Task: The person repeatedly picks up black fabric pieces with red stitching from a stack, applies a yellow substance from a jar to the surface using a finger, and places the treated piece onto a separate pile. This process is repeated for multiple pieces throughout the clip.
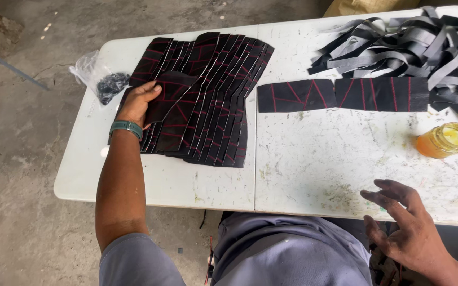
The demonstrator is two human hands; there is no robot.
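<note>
A fanned stack of black leather pieces with red stitched lines (208, 100) lies on the left half of a white folding table (303, 169). My left hand (140, 101) grips the top piece at the stack's left edge; a green watch band sits on that wrist. My right hand (404, 225) hovers open over the table's near edge at the right, fingers spread and smudged dark, holding nothing. Two flat black pieces with red lines (340, 94) lie side by side across the middle of the table.
A tangle of grey-black strips (414, 45) is heaped at the far right corner. A tipped jar of amber glue (445, 140) lies at the right. A clear plastic bag with small black parts (100, 79) sits on the far left edge. Concrete floor surrounds the table.
</note>
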